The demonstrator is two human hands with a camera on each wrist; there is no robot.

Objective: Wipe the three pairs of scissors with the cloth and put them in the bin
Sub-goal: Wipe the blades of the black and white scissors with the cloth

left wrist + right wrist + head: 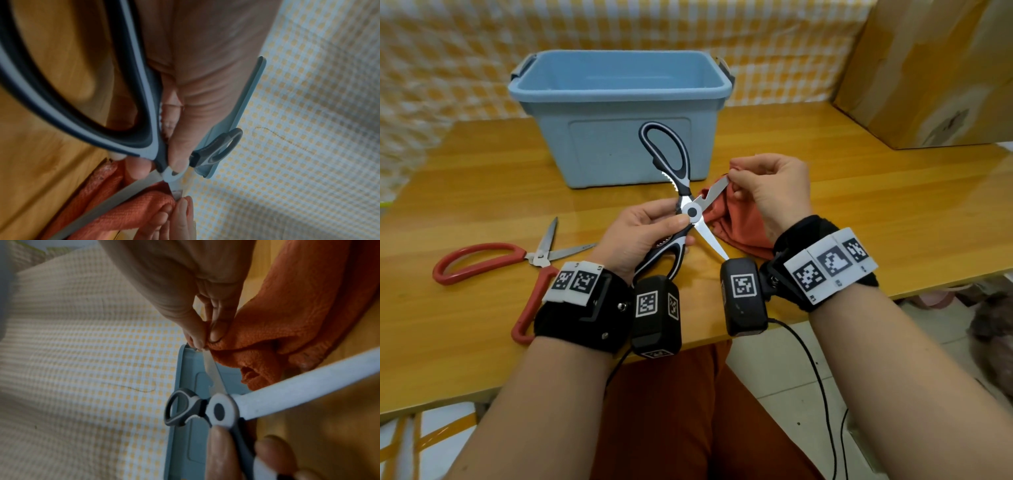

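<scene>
Wiping the black-handled scissors; bin looking empty.
Left hand is gripping them; right hand is pinching the cloth onto a blade; red scissors are waiting at nine o'clock.

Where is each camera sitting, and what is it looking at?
Head: sits on the person's head, looking forward and down at the table, blue bin, red scissors; both hands and forearms show.
Left wrist: sits on the left wrist, looking along the left hand gripping the black scissors.
Right wrist: sits on the right wrist, looking along the right hand pinching the orange cloth on a blade tip.
Shared: both wrist views show the black scissors, cloth, bin and checkered backdrop.
</scene>
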